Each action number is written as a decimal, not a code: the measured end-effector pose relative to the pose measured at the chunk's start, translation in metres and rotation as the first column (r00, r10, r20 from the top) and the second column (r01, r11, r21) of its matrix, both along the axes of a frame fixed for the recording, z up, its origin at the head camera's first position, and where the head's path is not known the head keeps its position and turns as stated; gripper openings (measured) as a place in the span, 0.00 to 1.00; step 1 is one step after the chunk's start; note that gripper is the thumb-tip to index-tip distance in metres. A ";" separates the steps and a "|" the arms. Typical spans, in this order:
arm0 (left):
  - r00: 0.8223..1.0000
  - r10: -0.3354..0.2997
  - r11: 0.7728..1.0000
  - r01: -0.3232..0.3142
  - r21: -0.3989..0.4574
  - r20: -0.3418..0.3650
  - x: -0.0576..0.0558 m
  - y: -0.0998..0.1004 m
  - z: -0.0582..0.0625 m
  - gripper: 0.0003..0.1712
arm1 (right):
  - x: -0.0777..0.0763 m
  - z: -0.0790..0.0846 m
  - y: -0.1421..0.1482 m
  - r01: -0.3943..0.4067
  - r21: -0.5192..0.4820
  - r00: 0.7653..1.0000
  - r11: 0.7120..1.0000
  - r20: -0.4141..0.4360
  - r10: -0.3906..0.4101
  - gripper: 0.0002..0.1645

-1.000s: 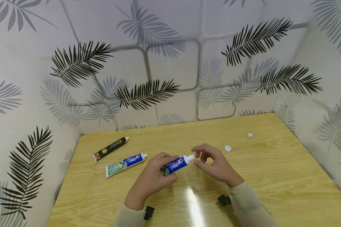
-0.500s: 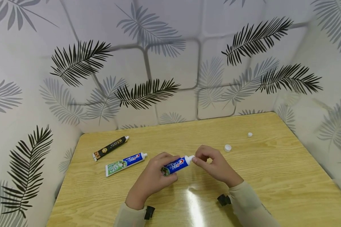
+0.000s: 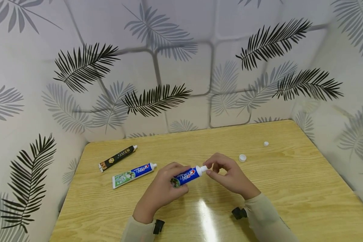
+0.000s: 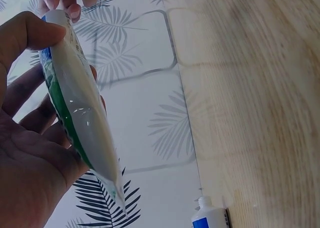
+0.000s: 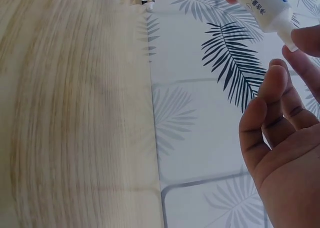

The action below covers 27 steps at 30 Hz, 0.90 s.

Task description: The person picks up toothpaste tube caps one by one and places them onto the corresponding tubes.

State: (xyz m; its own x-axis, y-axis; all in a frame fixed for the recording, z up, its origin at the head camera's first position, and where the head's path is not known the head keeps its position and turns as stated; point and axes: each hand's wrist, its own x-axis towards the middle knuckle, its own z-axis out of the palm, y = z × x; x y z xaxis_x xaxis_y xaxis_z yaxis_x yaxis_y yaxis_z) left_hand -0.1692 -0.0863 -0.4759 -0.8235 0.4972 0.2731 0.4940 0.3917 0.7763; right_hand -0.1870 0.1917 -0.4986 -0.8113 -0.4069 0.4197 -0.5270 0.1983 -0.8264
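Observation:
My left hand (image 3: pixel 161 188) grips a blue, green and white toothpaste tube (image 3: pixel 187 176) above the table, its nozzle end pointing right. In the left wrist view, the thumb presses the tube (image 4: pixel 80 97) near its shoulder, with the fingers behind it. A small white cap (image 3: pixel 204 168) sits on the tube's end. The thumb and forefinger of my right hand (image 3: pixel 228 173) pinch that cap at its tip. From the right wrist, the thumb and forefinger lie on either side of the cap (image 5: pixel 287 36), while the other fingers curl loosely below.
On the wooden table (image 3: pixel 290 188), a second blue and green toothpaste tube (image 3: pixel 133 175) lies at left, with a black tube (image 3: pixel 118 158) behind it. Two loose white caps, a larger one (image 3: pixel 242 158) and a smaller one (image 3: pixel 266 144), lie at right. A leaf-patterned wall (image 3: pixel 184 74) stands behind.
My right thumb and forefinger have gone from apart beside the cap to closed over it, then shifted slightly, showing more of the cap. The left hand and tube stay nearly still.

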 end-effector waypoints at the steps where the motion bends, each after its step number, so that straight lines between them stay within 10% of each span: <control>1: 1.000 -0.002 1.000 0.002 0.000 -0.002 0.000 0.000 0.000 0.30 | 0.000 0.000 0.000 0.005 0.004 1.000 1.000 0.002 -0.005 0.15; 27: 1.000 0.011 1.000 -0.011 -0.004 -0.001 0.000 0.002 0.000 0.30 | -0.001 -0.002 -0.002 0.051 0.032 0.997 0.998 0.063 -0.053 0.11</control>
